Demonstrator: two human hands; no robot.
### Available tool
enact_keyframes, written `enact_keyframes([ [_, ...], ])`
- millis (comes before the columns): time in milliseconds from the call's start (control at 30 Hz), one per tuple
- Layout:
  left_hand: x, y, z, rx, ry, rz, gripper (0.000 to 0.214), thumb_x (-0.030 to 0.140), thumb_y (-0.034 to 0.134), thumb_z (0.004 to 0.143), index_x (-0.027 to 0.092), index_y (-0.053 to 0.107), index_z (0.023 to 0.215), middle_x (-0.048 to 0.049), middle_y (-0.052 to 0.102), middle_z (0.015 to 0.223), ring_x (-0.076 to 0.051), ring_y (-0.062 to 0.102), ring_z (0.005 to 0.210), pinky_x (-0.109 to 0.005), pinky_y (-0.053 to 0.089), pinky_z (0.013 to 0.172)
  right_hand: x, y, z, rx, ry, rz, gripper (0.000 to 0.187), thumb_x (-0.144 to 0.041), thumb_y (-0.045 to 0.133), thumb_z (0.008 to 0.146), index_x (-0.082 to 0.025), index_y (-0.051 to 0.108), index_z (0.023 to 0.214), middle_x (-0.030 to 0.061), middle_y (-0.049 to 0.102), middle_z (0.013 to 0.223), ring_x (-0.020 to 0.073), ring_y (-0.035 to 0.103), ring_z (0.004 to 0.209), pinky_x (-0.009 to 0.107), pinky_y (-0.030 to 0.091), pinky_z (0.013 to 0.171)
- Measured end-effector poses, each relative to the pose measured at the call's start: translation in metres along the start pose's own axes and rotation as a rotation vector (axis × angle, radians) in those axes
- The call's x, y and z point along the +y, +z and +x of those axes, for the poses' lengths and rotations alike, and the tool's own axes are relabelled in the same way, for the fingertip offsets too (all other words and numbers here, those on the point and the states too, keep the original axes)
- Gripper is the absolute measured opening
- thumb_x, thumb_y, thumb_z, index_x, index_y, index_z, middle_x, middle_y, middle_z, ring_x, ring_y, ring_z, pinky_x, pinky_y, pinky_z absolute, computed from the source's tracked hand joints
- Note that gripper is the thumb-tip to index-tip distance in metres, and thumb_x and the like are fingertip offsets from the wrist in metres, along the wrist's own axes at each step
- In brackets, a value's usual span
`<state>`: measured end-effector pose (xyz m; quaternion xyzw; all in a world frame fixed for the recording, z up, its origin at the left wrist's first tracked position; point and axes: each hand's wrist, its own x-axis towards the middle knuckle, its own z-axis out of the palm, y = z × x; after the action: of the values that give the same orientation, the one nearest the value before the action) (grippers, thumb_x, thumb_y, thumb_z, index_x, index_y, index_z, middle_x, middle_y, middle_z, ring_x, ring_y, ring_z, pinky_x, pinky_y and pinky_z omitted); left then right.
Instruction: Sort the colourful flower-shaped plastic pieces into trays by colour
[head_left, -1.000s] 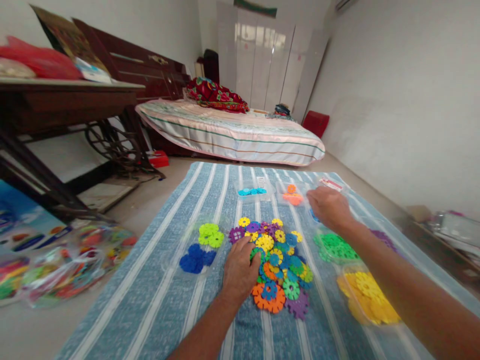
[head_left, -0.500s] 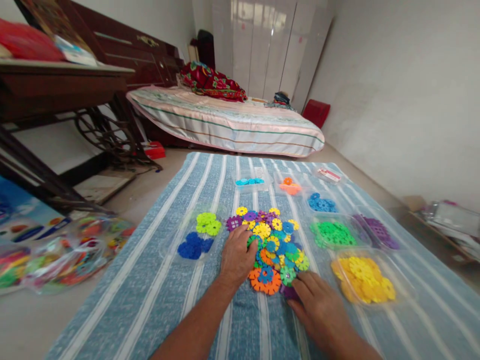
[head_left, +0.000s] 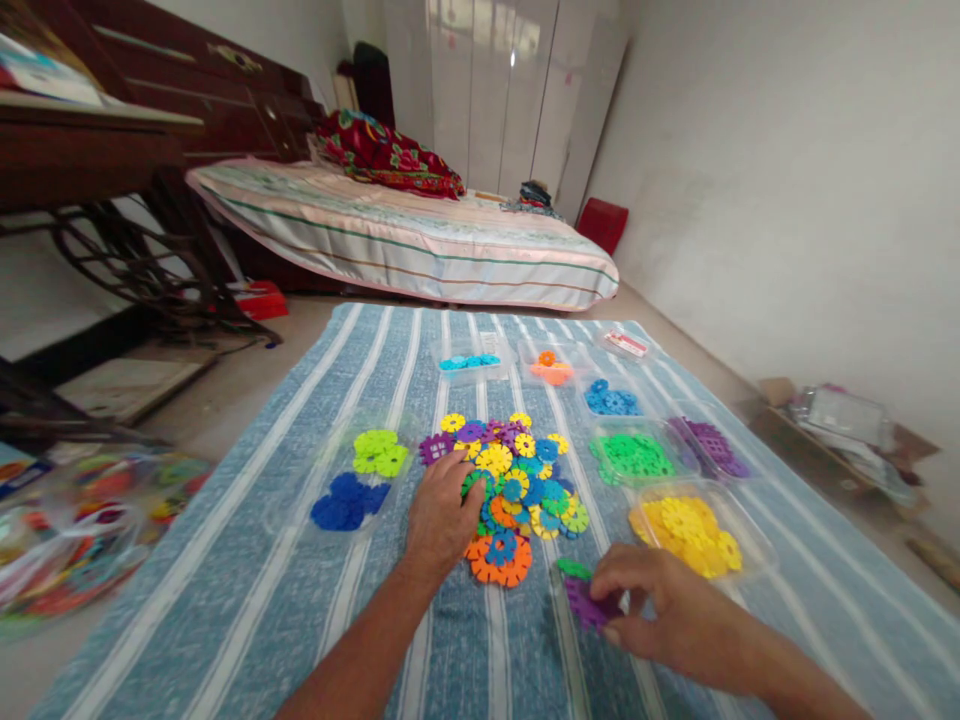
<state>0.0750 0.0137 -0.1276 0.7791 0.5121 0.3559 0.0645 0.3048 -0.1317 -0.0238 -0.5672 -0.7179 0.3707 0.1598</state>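
Observation:
Between finger and thumb, my right hand [head_left: 664,612] pinches a purple notched plastic piece [head_left: 583,602] just right of a mixed pile. A green disc [head_left: 573,567] shows at its far edge; whether it is attached I cannot tell. My left hand [head_left: 444,512] rests on the left side of the pile of snowflake discs [head_left: 495,460], thumb apart from the fingers and the fingertips partly hidden. An orange flower-like disc [head_left: 487,574] with a blue one [head_left: 502,546] on it lies at the pile's near end. Beside my right hand stands a tub of yellow discs [head_left: 684,530].
A tub with lime discs [head_left: 379,453] and dark blue discs [head_left: 349,502] stands left. Tubs of green [head_left: 634,457], purple [head_left: 712,447], blue [head_left: 611,398], orange [head_left: 551,370] and light blue discs [head_left: 469,362] line the right and back. Beyond the striped cloth [head_left: 300,420] is a bed [head_left: 420,240].
My right hand has drawn the purple piece and a green disc away from the pile, toward the right and near side. My left hand stays on the pile. The view has shifted right.

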Motion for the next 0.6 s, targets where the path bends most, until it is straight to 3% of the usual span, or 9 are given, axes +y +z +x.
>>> enact_keyframes([
  [167,0.000,-0.001,0.000,-0.005,0.001,0.019,0.018,0.029,0.050,0.081,0.020,0.062,0.090,-0.0084,0.061,0.115,-0.024,0.054,0.108,-0.041,0.045,0.094,0.008,-0.024,-0.001,0.128,-0.014,0.028,0.011,-0.023,0.057,0.077,-0.022,0.064,0.084,0.0002,0.064,0.084,0.0129,0.058,0.076,0.025,0.048,0.067],
  [367,0.004,-0.004,0.002,-0.004,0.011,0.002,0.021,0.030,0.046,0.082,0.019,0.062,0.089,-0.0105,0.062,0.111,-0.025,0.055,0.107,-0.043,0.045,0.093,0.046,-0.068,0.001,0.453,0.114,-0.044,0.028,-0.043,0.055,0.077,-0.021,0.068,0.088,0.0038,0.068,0.088,0.0175,0.063,0.078,0.028,0.051,0.066],
  [500,0.003,-0.003,0.002,-0.025,0.001,0.012,0.022,0.031,0.045,0.082,0.018,0.062,0.088,-0.0114,0.063,0.109,-0.025,0.055,0.106,-0.042,0.045,0.093,0.090,-0.101,0.004,0.717,0.288,-0.332,0.033,-0.047,0.055,0.072,-0.020,0.070,0.085,0.0050,0.069,0.083,0.0198,0.064,0.071,0.031,0.050,0.065],
  [600,0.003,-0.002,0.002,-0.023,-0.006,0.011,0.022,0.030,0.045,0.082,0.018,0.062,0.088,-0.0117,0.063,0.109,-0.026,0.055,0.107,-0.043,0.045,0.093,0.120,-0.126,0.005,0.755,0.465,-0.606,0.036,-0.046,0.051,0.076,-0.018,0.071,0.087,0.0088,0.069,0.081,0.0233,0.064,0.070,0.034,0.048,0.063],
])
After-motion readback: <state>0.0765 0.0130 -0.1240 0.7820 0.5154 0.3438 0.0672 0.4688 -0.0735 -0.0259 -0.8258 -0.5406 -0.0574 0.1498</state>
